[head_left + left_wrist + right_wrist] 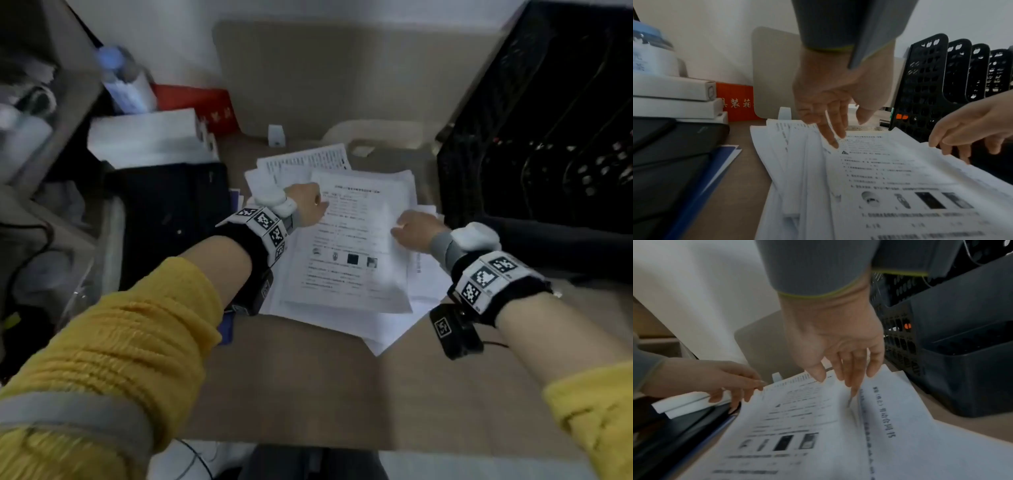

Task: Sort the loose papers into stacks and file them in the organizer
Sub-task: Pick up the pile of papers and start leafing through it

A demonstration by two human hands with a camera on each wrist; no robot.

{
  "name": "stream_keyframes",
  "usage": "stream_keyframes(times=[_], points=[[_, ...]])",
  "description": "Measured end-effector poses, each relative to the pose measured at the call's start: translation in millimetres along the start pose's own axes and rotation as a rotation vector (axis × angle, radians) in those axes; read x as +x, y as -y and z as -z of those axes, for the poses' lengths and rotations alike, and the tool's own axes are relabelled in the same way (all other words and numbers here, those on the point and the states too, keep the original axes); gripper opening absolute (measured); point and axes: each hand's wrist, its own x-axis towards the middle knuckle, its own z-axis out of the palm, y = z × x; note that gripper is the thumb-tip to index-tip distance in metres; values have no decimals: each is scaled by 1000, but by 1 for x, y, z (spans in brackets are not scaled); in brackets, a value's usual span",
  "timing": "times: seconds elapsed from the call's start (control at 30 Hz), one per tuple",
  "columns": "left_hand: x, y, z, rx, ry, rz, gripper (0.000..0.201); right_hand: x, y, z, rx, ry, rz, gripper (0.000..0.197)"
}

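Yellow sleeve (pixel 113 342) | papers (pixel 346 274) mid-desk | organizer (pixel 534 137) right | boxes (pixel 147 137) left

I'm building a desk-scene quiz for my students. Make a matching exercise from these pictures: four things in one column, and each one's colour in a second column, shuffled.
Things:
1. organizer
2. papers
3. sleeve
4. box by the wall

Colours:
A. white with black print
B. red
C. black
D. yellow

Pairs: 1-C, 2-A, 3-D, 4-B
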Motion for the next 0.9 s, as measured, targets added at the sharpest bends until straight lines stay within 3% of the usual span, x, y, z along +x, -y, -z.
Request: stream_keyframes(times=[0.03, 0.1, 0.23, 0.43, 0.7, 0.9], points=[[3, 0, -5, 26, 21, 31, 45, 7, -4, -1, -16, -34, -26, 24], [10, 1, -11, 41, -1, 86, 53, 11, -9, 3, -27, -100, -118, 38], [25, 12, -40, 15, -103, 170, 68, 18, -11, -11, 184, 42, -250, 59], [36, 28, -47, 29, -126, 183, 84, 25, -11, -22, 210, -16, -201, 44], [38, 43, -54, 40, -123, 229, 76, 29, -11, -26, -11, -175, -142, 46], [2, 44, -71, -31, -185, 229, 74, 0, -6, -36, -56, -306, -26, 23]])
